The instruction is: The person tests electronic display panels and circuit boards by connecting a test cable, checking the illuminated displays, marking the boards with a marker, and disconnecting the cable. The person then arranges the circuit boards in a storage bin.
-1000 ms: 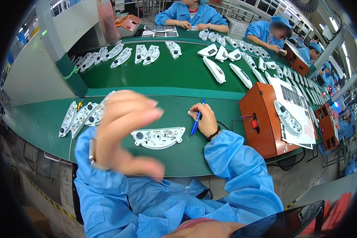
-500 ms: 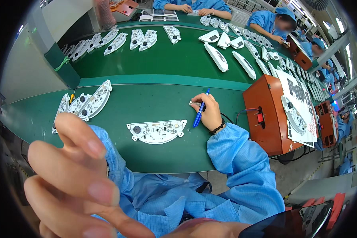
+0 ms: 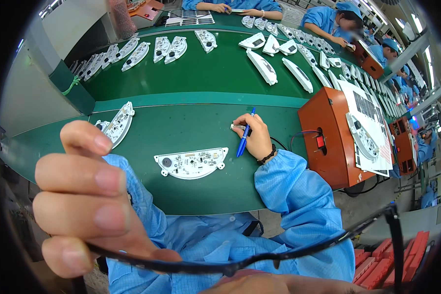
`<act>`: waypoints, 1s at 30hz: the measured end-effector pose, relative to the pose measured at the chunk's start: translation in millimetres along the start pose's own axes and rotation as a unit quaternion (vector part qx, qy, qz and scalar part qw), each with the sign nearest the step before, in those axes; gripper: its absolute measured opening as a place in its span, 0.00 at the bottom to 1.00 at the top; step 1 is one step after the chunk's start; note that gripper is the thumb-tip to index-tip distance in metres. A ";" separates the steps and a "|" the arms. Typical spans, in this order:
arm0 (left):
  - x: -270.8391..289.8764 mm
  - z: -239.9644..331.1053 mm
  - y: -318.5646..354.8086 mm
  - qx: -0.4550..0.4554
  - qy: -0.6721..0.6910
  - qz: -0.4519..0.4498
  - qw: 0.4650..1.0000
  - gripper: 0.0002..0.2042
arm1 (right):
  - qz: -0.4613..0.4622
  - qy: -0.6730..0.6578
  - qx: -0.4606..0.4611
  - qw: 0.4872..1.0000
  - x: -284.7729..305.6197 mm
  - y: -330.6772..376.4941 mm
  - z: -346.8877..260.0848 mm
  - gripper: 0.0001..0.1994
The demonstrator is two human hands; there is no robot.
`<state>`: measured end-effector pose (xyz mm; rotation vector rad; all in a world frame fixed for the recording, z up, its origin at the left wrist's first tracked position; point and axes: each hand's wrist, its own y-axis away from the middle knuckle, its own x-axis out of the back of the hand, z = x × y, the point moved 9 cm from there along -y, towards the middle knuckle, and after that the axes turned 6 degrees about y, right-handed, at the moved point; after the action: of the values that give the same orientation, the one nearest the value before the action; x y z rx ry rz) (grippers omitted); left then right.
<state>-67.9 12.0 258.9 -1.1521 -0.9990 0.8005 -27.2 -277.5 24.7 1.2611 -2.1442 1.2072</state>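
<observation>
Large and close in view, my left hand point(image 3: 90, 196) has its fingers curled, closed on one side of dark-rimmed eyeglasses point(image 3: 299, 254). Their rim crosses the lower part of the view. My right hand point(image 3: 257, 139) rests over the green table, with a blue pen point(image 3: 242, 142) between its fingers. A small whitish piece point(image 3: 237, 127) shows at its thumb and fingertips; its kind is unclear. To the left of that hand, untouched, lies a white half-moon-shaped circuit board assembly point(image 3: 193, 163).
More such assemblies point(image 3: 118, 125) lie behind my left hand, partly hidden. An orange box point(image 3: 323, 139) with papers and one assembly on top stands at right. Beyond the raised green edge point(image 3: 191, 99), a green belt point(image 3: 181, 78) carries several white units. Co-workers in blue point(image 3: 321, 22) sit further off.
The eyeglasses have come down into clear view across the bottom, with my left hand's fingers curling tighter on them. My right hand stays nearly in place with the pen.
</observation>
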 end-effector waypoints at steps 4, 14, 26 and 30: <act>-11.4 -2.3 -3.8 -0.001 -0.006 0.069 0.998 0.21 | 0.001 -0.007 -0.001 1.000 1.0 0.4 0.6 0.08; -12.9 -11.9 -6.7 0.022 -0.059 0.165 0.984 0.12 | 0.005 0.000 0.004 1.000 4.8 1.1 -0.7 0.08; -16.1 -10.1 -6.0 0.004 -0.051 0.108 0.993 0.20 | -0.019 -0.014 -0.030 0.999 4.4 0.8 3.9 0.09; -17.0 -9.3 -5.5 -0.002 -0.052 0.136 0.989 0.15 | -0.018 -0.012 -0.018 1.000 3.5 0.7 6.1 0.09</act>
<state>-65.4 -8.0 259.7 -1.2762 -0.9399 1.0852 -29.0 -284.1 23.3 1.2996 -2.1422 1.1397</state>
